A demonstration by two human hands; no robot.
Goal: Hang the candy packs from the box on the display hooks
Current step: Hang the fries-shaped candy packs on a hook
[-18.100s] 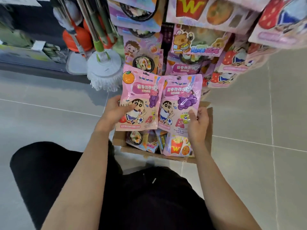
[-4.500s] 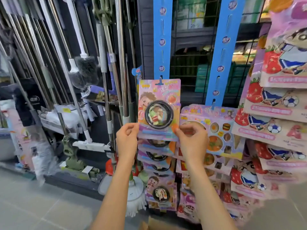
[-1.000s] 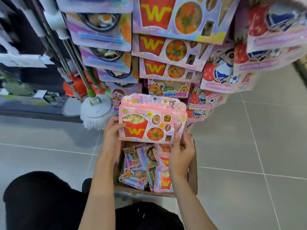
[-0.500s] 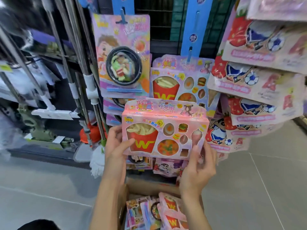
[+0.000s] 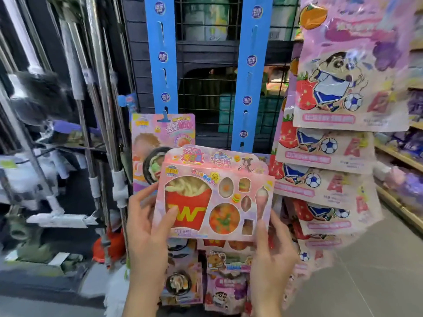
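Head view: two hands, left hand (image 5: pixel 146 227) and right hand (image 5: pixel 272 245), hold one candy pack (image 5: pixel 215 195).

Head camera looks forward and slightly down, close to the blue display strips (image 5: pixel 247 72).

Two blue hanging strips (image 5: pixel 162 53) (image 5: pixel 251 65) are running down the wire grid (image 5: pixel 206 92), their upper slots lying bare and open to a reach from the front. The pink fast-food pack (image 5: pixel 215 195), held between the left hand (image 5: pixel 146 227) and right hand (image 5: pixel 272 245), is covering the right strip's lower end. A noodle-bowl pack (image 5: pixel 160 136) is filling the left strip's lowest hook. Strawberry pouches (image 5: pixel 343 74) are crowding in on the right, and mop handles (image 5: pixel 100 88) are closing off the left.
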